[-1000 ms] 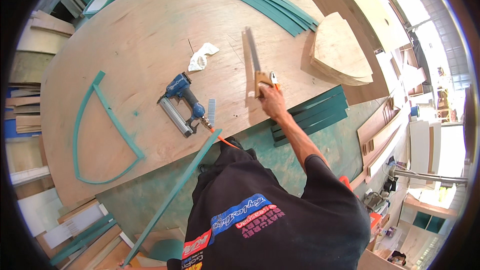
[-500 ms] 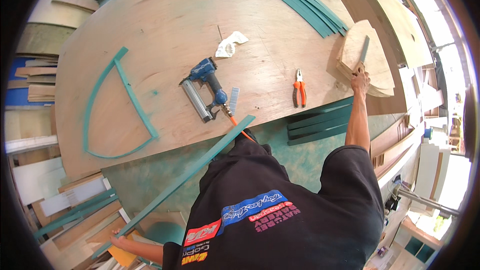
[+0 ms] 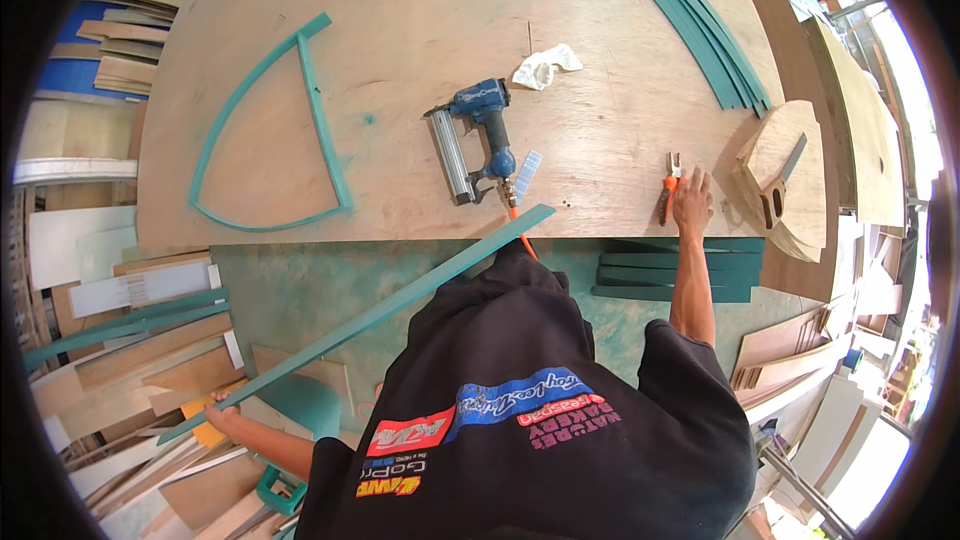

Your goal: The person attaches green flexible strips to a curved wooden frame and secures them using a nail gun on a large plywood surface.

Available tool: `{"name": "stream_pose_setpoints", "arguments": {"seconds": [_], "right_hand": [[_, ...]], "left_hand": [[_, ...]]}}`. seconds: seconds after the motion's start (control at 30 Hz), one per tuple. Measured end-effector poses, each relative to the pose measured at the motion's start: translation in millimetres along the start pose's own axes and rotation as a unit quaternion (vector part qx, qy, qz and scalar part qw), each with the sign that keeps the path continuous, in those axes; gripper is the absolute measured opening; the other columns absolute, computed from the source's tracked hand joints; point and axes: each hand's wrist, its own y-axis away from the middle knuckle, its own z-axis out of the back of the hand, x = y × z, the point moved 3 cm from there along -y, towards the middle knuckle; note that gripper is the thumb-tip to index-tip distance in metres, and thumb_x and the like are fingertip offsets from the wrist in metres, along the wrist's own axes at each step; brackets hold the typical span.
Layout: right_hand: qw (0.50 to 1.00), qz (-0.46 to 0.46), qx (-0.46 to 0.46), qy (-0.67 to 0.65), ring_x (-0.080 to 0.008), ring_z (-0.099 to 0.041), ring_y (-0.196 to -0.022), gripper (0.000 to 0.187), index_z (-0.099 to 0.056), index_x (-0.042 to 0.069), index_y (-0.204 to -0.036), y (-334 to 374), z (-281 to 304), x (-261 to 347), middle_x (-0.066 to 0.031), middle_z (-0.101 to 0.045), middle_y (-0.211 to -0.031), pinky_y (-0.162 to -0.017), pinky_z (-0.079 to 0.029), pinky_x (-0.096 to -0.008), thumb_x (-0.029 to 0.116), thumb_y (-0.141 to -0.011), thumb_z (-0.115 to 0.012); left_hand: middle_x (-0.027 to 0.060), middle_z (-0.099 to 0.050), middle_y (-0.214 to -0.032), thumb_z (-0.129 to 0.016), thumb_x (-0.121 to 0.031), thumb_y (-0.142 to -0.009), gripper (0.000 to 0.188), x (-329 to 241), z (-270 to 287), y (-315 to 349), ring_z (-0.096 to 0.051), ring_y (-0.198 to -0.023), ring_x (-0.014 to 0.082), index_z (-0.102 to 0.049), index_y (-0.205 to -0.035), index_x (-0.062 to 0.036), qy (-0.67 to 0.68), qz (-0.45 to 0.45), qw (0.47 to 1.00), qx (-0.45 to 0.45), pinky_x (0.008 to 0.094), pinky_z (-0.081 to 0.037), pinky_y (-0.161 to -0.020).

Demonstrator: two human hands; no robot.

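My left hand (image 3: 222, 412) is closed around the lower end of a long teal wooden strip (image 3: 380, 308), which slants up to the right, its far end over the table edge. My right hand (image 3: 693, 203) is above the table with its fingers apart, just right of the orange-handled pliers (image 3: 667, 196); it holds nothing. A small handsaw (image 3: 784, 183) lies on a stack of curved wooden pieces (image 3: 753, 158) to the right of that hand. A blue nail gun (image 3: 490, 130) with an orange hose rests mid-table, beside a strip of nails (image 3: 527, 175).
On the left of the wooden table (image 3: 400, 40) lies a teal curved frame (image 3: 325, 130). Teal strips (image 3: 690, 25) lie at the far right, and more teal strips (image 3: 655, 275) sit below the front edge. A white cloth (image 3: 548, 65) lies behind the nail gun. Boards (image 3: 90, 250) crowd the left.
My right hand has let go of the handsaw and moved left beside the pliers. The saw stays on the wooden stack. My left hand keeps the teal strip; the whole view has shifted.
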Motion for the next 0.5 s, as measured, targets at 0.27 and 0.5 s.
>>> {"name": "stream_pose_setpoints", "arguments": {"seconds": [0.27, 0.5], "right_hand": [[0.931, 0.308, 0.065, -0.184, -0.041, -0.038, -0.14, 0.065, -0.046, 0.017, -0.148, 90, -34, 195, -0.0167, -0.039, -0.155, -0.11, -0.034, -0.0615, 0.046, -0.093, -0.062], [0.936, 0.331, 0.091, -0.079, -0.0409, -0.018, -0.151, 0.057, -0.036, 0.03, -0.154, 147, -45, 240, -0.0057, -0.025, -0.164, -0.111, -0.013, -0.0766, 0.053, -0.101, -0.041]], "left_hand": [[0.0066, -0.038, -0.064, -0.032, -0.045, -0.107, 0.051, 22, 33, 18, -0.038, -0.058, 0.0208, -0.044, -0.079, -0.0046, -0.017, -0.006, 0.999, -0.03, 0.0367, -0.037, -0.055], [0.0055, -0.037, -0.063, -0.037, -0.036, -0.103, 0.041, 23, 58, 12, -0.037, -0.055, 0.02, -0.042, -0.075, -0.0067, 0.006, -0.021, 0.998, -0.061, 0.0359, -0.037, -0.052]]}}
